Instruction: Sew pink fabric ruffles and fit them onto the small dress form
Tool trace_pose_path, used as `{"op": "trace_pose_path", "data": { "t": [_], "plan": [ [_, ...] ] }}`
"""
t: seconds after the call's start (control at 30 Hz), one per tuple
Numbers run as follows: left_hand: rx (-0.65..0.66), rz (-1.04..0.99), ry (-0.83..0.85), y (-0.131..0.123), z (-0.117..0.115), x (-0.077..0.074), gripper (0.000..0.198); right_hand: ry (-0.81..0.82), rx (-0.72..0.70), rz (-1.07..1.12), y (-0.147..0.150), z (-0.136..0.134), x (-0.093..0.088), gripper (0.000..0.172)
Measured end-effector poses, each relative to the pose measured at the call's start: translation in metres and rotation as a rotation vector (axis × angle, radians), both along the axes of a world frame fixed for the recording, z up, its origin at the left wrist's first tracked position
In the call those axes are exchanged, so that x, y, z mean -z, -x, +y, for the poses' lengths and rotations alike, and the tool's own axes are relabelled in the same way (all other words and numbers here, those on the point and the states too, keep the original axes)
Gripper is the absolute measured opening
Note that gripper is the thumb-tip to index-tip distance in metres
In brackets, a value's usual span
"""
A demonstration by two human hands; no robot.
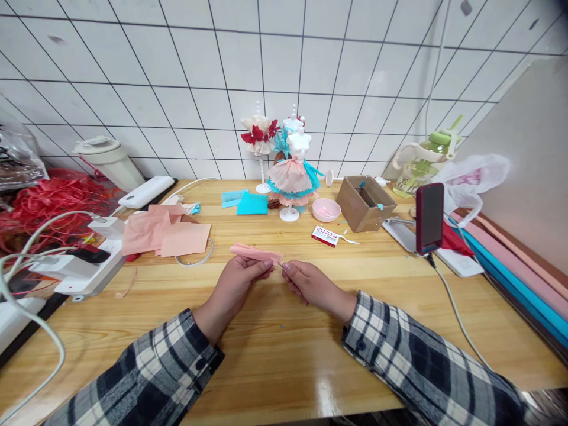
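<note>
Over the middle of the table, my left hand [242,275] is closed on a folded strip of pink crepe paper [252,252], thumb on top. Close to the strip's right end is my right hand [310,281], thumb and finger pinched together. A thin, needle-like sliver shows at its fingertips, too small to name. Loose pink crepe paper sheets [185,239] lie to the left, partly over a ring of clear line [199,260]. Farther back, a small white mannequin [299,145] wears a pink and blue paper skirt [290,177].
Behind my hands are blue paper pieces [252,204], a pink bowl [326,210], a needle packet [325,235] and a cardboard box [366,204]. A phone [429,218] stands at right. A power strip [95,269] with cables and red shredded paper [57,207] occupy the left.
</note>
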State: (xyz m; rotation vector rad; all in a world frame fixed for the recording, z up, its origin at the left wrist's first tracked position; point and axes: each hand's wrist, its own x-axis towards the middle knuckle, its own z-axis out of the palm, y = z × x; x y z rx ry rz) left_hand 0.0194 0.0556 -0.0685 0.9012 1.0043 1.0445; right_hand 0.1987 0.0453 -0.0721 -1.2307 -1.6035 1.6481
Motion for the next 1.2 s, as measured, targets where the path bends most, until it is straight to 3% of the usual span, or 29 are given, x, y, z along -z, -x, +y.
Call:
{"op": "trace_pose_path", "data": {
  "t": [0.77,1.2],
  "plan": [
    [-0.066,-0.072,0.019,0.0001,-0.0001,-0.0016,0.022,0.004,-0.013,0.002,-0.0011,-0.0001,-0.0004,0.048],
    [-0.008,-0.042,-0.022,0.0010,0.0007,0.0019,0.022,0.003,-0.040,-0.013,-0.0010,0.0003,-0.0006,0.046]
  ]
}}
